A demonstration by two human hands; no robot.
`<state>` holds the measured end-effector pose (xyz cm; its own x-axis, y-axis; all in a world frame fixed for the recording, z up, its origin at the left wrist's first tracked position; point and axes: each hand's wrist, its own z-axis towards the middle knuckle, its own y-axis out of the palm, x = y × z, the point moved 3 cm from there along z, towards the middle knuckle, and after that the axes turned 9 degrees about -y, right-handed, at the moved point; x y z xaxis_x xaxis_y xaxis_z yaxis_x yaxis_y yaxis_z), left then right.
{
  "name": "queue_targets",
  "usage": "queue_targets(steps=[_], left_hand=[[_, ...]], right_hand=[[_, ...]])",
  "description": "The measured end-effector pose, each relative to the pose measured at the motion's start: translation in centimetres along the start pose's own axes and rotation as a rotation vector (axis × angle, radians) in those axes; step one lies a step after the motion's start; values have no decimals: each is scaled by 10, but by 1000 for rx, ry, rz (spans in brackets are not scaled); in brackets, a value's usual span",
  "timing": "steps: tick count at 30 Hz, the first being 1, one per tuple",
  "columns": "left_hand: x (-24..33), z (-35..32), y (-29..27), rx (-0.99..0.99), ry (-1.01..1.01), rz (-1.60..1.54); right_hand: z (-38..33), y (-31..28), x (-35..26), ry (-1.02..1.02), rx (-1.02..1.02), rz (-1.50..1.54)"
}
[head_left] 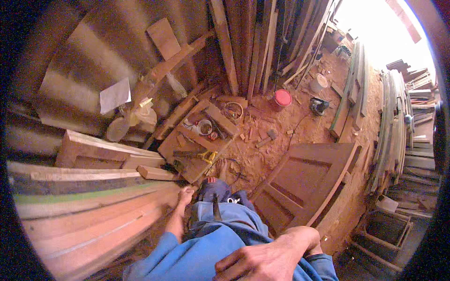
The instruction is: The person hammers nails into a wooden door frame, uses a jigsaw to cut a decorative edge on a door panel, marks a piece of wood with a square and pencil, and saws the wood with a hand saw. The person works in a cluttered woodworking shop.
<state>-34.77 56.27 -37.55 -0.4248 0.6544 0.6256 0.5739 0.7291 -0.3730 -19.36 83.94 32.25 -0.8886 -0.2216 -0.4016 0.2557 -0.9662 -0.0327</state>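
My left hand [186,194] hangs low beside the ends of the stacked planks [103,196], its fingers curled into a loose fist with nothing showing in it. Close in front of my blue shirt is my right hand [260,257]; its back faces up, and the bent fingers lie apart, with the tips partly cut off by the lower edge. Ahead of my feet stands a low wooden bench [192,173]. A handsaw with a yellow handle [207,157] rests on it, near a small round tub [205,127]. On my right a brown panelled wooden door [302,180] lies at a slant.
A hammer [267,138] lies among shavings on the reddish floor. Farther off are a red-lidded bucket [282,98], a pale bucket [318,83] and a dark tool [318,106]. Tall boards [234,47] lean at the back; long timbers [391,126] are stacked at right.
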Motion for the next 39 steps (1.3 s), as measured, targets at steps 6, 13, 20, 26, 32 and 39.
queue_targets(steps=[6,13,20,26,32,39], left_hand=[[38,-1,-10,35,-44,99],[51,-25,20,52,-130,0],[47,-46,68,-204,-269,-286],[70,-71,138,-605,-405,-15],[62,-83,182,-453,-269,164],[66,-86,209,-191,-606,61]], right_hand=[[43,-91,39,263,-38,24],[33,-118,126,282,49,382],[-156,-169,228,1390,526,-261],[-440,-162,251,2077,544,-320],[-619,-128,279,1879,-366,-475],[-718,-139,452,1850,-312,-521]])
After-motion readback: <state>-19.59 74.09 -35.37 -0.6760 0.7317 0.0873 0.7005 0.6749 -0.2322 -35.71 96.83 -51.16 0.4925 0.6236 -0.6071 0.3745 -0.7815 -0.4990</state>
